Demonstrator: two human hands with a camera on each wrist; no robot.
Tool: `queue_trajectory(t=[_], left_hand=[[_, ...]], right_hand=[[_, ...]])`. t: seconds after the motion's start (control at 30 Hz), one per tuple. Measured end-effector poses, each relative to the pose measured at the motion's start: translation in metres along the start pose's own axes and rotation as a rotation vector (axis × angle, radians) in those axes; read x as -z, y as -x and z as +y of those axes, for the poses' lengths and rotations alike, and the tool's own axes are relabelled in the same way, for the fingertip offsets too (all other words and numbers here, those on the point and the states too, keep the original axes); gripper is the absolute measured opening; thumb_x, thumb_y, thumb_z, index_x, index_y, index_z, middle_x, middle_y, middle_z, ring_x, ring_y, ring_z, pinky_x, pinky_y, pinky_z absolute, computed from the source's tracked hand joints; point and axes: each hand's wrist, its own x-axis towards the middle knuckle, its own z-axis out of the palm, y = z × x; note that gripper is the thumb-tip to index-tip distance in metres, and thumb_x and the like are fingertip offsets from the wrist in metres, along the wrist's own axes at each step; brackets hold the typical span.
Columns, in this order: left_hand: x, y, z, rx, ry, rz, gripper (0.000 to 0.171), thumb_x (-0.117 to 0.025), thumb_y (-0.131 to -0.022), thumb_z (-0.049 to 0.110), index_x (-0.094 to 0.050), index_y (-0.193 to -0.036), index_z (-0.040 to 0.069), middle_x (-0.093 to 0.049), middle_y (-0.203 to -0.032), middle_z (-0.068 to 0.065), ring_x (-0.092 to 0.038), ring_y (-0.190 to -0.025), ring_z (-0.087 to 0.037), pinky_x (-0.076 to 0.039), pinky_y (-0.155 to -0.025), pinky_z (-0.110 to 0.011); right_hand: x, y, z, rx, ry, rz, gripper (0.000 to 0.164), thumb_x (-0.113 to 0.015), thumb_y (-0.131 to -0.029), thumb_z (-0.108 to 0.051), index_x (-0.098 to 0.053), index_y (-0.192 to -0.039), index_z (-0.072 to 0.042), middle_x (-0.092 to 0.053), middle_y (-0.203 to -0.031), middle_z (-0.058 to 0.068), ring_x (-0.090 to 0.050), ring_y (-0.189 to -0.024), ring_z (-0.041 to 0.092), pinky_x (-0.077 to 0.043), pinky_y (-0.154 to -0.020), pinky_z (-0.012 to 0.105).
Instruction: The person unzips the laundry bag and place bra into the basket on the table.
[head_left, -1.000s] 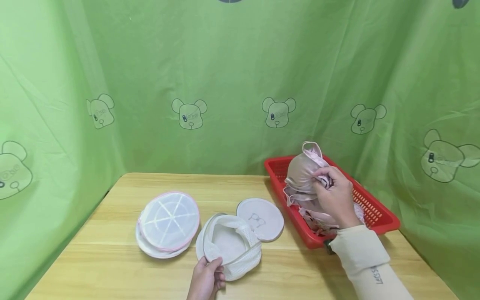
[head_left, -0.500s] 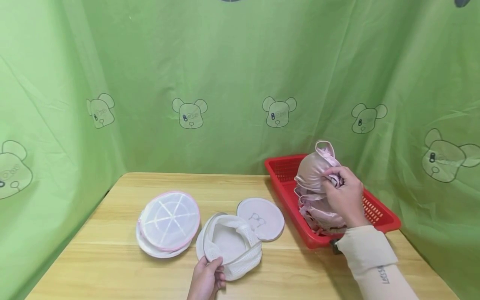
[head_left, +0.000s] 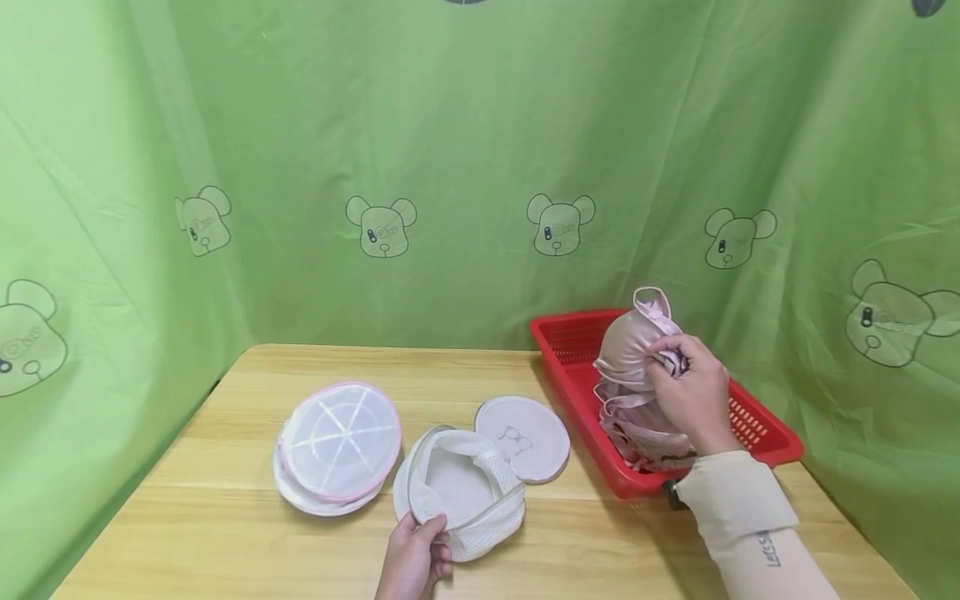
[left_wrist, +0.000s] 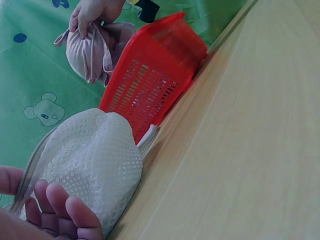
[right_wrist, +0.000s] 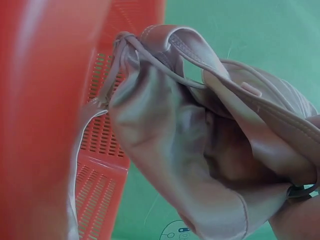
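Right hand [head_left: 693, 392] pinches bunched pink bra [head_left: 624, 340] above red basket [head_left: 637, 485], right side of table [head_left: 247, 375]. Left hand [head_left: 412, 557] grips near edge of white mesh bag [head_left: 491, 532], near middle, mouth gaping. Round lid [head_left: 528, 437] just beyond, toward basket. Round pouches [head_left: 341, 442] stacked at left.

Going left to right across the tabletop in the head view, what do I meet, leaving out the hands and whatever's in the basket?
Pink-rimmed round mesh piece → open white mesh bag → flat pale disc → red basket.
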Motion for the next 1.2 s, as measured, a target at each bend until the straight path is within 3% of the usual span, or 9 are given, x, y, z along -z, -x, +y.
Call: queue_trajectory(t=[0.2, 0.5, 0.93, 1.07, 1.2], left_hand=[[0.000, 0.000, 0.000, 0.000, -0.003, 0.001, 0.008, -0.053, -0.095, 0.009, -0.046, -0.096, 0.005, -0.048, -0.077, 0.001, -0.050, -0.059, -0.007, -0.046, -0.054, -0.019], [-0.001, 0.000, 0.000, 0.009, 0.001, 0.006, 0.008, -0.053, -0.095, 0.009, -0.046, -0.097, 0.005, -0.048, -0.076, 0.000, -0.050, -0.059, -0.007, -0.045, -0.054, -0.019], [0.000, 0.001, 0.001, 0.004, 0.003, 0.011, 0.008, -0.053, -0.095, 0.009, -0.047, -0.097, 0.005, -0.049, -0.077, 0.000, -0.050, -0.059, -0.007, -0.045, -0.054, -0.018], [-0.001, 0.001, 0.001, 0.005, 0.004, 0.013, 0.009, -0.054, -0.095, 0.009, -0.046, -0.096, 0.005, -0.049, -0.077, 0.000, -0.050, -0.059, -0.007, -0.045, -0.054, -0.019], [-0.001, 0.001, 0.001, 0.006, 0.009, 0.013, 0.008, -0.054, -0.095, 0.009, -0.046, -0.096, 0.006, -0.049, -0.076, 0.001, -0.050, -0.059, -0.007, -0.045, -0.054, -0.018]], right_hand=[[0.003, -0.003, 0.001, 0.013, 0.049, -0.049, 0.019, -0.067, -0.083, -0.002, -0.065, -0.101, -0.006, -0.064, -0.111, 0.014, -0.054, -0.092, 0.023, -0.043, -0.069, 0.022], [0.009, -0.007, -0.001, -0.006, 0.066, -0.129, 0.022, -0.066, -0.086, -0.006, -0.062, -0.107, -0.006, -0.061, -0.115, 0.022, -0.056, -0.099, 0.036, -0.045, -0.077, 0.037], [0.007, -0.012, 0.002, 0.000, 0.091, -0.151, 0.031, -0.068, -0.087, -0.010, -0.058, -0.116, -0.004, -0.059, -0.117, 0.027, -0.055, -0.103, 0.042, -0.043, -0.086, 0.053], [0.006, -0.013, 0.003, -0.005, 0.093, -0.160, 0.032, -0.067, -0.086, -0.007, -0.057, -0.117, -0.003, -0.060, -0.114, 0.027, -0.055, -0.101, 0.042, -0.044, -0.084, 0.050], [0.004, -0.012, 0.003, -0.016, 0.065, -0.176, 0.033, -0.065, -0.088, -0.005, -0.056, -0.120, -0.003, -0.061, -0.111, 0.025, -0.057, -0.100, 0.037, -0.048, -0.078, 0.037]])
